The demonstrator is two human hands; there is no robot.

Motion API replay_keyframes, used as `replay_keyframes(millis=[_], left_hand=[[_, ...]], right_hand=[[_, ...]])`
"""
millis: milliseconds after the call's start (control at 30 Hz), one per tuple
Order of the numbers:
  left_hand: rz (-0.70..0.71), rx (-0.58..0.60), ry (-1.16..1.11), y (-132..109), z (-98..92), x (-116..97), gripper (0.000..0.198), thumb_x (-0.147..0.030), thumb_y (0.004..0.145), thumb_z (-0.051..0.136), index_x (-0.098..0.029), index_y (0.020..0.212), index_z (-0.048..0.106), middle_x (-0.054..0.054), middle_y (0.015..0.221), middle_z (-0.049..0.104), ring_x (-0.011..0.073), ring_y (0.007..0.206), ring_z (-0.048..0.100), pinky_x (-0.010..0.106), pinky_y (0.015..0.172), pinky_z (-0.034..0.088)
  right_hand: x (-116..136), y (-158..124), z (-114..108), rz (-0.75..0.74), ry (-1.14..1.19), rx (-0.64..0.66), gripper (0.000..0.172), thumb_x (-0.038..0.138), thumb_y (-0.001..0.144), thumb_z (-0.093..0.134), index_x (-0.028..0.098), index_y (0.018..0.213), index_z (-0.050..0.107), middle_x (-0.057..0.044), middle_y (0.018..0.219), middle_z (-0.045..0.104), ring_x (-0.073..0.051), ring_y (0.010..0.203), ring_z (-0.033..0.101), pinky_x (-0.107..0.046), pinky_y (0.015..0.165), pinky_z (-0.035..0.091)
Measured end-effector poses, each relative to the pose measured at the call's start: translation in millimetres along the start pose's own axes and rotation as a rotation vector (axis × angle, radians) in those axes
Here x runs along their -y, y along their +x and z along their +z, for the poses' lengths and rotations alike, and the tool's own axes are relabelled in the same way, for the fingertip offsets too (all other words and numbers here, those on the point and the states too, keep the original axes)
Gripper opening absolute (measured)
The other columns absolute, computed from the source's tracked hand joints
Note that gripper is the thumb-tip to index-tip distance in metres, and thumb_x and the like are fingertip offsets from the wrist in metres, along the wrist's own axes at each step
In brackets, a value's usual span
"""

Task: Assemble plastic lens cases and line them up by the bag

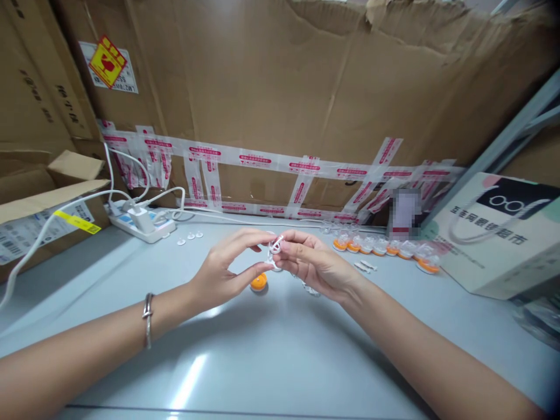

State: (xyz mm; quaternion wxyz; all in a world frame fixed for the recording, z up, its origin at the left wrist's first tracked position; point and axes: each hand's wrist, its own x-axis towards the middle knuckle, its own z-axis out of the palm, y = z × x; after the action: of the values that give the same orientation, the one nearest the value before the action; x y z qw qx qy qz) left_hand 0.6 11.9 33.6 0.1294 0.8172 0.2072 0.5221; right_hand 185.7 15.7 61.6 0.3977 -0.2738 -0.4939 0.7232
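Observation:
My left hand (231, 262) comes in from the left, a silver bracelet on its wrist. Its thumb and fingers close around the edge of a clear and white plastic part (271, 259). My right hand (321, 259) pinches a small white plastic piece (277, 244) against that part. Fingertips hide much of both, so whether they are joined I cannot tell. Just below the left thumb sits a round orange and white piece (258, 282) on the table. Several small whitish parts (311, 289) lie under my right hand, partly covered.
Clear-topped orange pieces (378, 247) form a row at the right, with two white slips (365, 266) in front. Three white discs (191, 236) lie near a power strip (142, 224). A white carton (494, 239), an open cardboard box (52, 216) and a cardboard wall (262, 87) surround the table.

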Motion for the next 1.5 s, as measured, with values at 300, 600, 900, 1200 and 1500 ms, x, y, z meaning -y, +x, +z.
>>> replay_keyframes(millis=[300, 600, 900, 1200, 1500], left_hand=[[-0.111, -0.040, 0.064, -1.3, 0.3, 6.9, 0.034, -0.018, 0.080, 0.062, -0.021, 0.113, 0.055, 0.007, 0.105, 0.061, 0.0170, 0.093, 0.056, 0.032, 0.077, 0.051], [0.055, 0.023, 0.129, -4.0, 1.6, 8.2, 0.039, -0.014, 0.080, 0.062, -0.020, 0.117, 0.052, 0.008, 0.108, 0.062, 0.0177, 0.100, 0.057, 0.035, 0.088, 0.049], [0.164, 0.078, 0.210, -3.6, 2.5, 14.8, 0.041, -0.012, 0.083, 0.056, -0.019, 0.122, 0.048, 0.010, 0.113, 0.060, 0.0178, 0.105, 0.056, 0.036, 0.090, 0.049], [0.235, 0.124, 0.267, -4.0, -0.1, 22.9, 0.040, -0.010, 0.083, 0.055, -0.017, 0.122, 0.048, 0.011, 0.110, 0.061, 0.0189, 0.106, 0.056, 0.037, 0.090, 0.049], [0.139, 0.123, 0.186, -3.6, -1.0, 17.2, 0.040, -0.013, 0.084, 0.055, -0.020, 0.123, 0.048, 0.010, 0.113, 0.061, 0.0188, 0.107, 0.056, 0.038, 0.092, 0.048]], right_hand=[[-11.6, 8.0, -3.1, -0.255, -0.225, -0.256, 0.018, 0.029, 0.066, 0.073, 0.019, 0.077, 0.063, 0.003, 0.058, 0.065, -0.010, 0.053, 0.061, -0.026, 0.058, 0.051], [-19.7, 9.5, -3.2, -0.231, -0.232, -0.261, 0.020, 0.029, 0.065, 0.074, 0.019, 0.080, 0.066, -0.001, 0.076, 0.071, -0.014, 0.074, 0.067, -0.029, 0.071, 0.052], [-20.0, 8.2, 0.7, -0.190, -0.055, -0.317, 0.028, 0.026, 0.061, 0.077, 0.021, 0.083, 0.060, 0.003, 0.069, 0.070, -0.011, 0.067, 0.066, -0.029, 0.078, 0.052], [-19.6, 10.5, -2.7, -0.001, 0.157, -0.265, 0.020, 0.019, 0.062, 0.076, 0.017, 0.081, 0.068, 0.000, 0.078, 0.071, -0.010, 0.074, 0.066, -0.022, 0.081, 0.052], [-15.6, 6.8, 0.5, 0.014, 0.149, -0.291, 0.027, 0.017, 0.065, 0.073, 0.020, 0.089, 0.063, 0.001, 0.077, 0.069, -0.010, 0.074, 0.065, -0.025, 0.080, 0.051]])
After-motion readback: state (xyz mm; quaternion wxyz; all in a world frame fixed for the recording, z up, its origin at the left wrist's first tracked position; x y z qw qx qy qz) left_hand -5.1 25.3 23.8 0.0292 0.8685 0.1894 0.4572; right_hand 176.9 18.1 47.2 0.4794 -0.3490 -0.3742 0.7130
